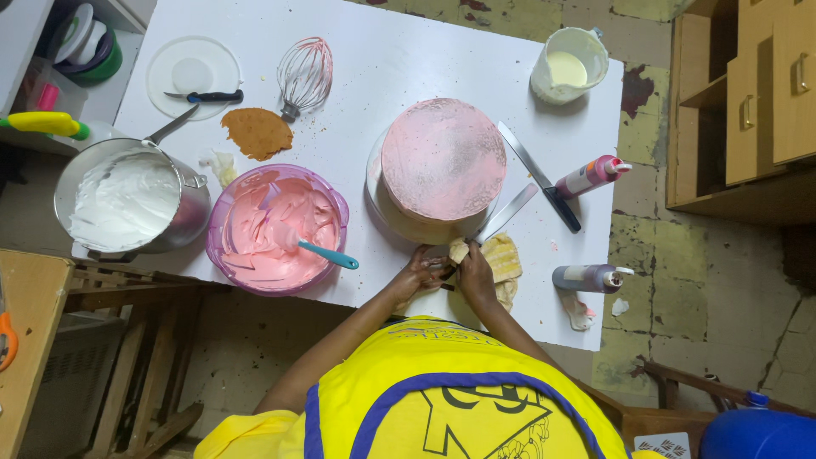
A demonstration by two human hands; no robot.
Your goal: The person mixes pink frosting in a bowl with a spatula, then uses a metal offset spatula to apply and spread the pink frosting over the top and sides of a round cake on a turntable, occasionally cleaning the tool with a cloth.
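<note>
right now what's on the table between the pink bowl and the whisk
In the head view, a flat brown cake scrap lies between the pink bowl and the whisk.

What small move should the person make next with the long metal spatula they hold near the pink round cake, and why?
Probably finish wiping the long metal spatula clean. Both hands, left hand and right hand, meet at its handle end, and the pale crumpled cloth lies just under them. The blade points to the pink round cake, whose top looks already coated, so a clean blade would likely smooth it better.

White table (382, 51), worn floor (646, 221), wooden drawers (765, 93)
</note>
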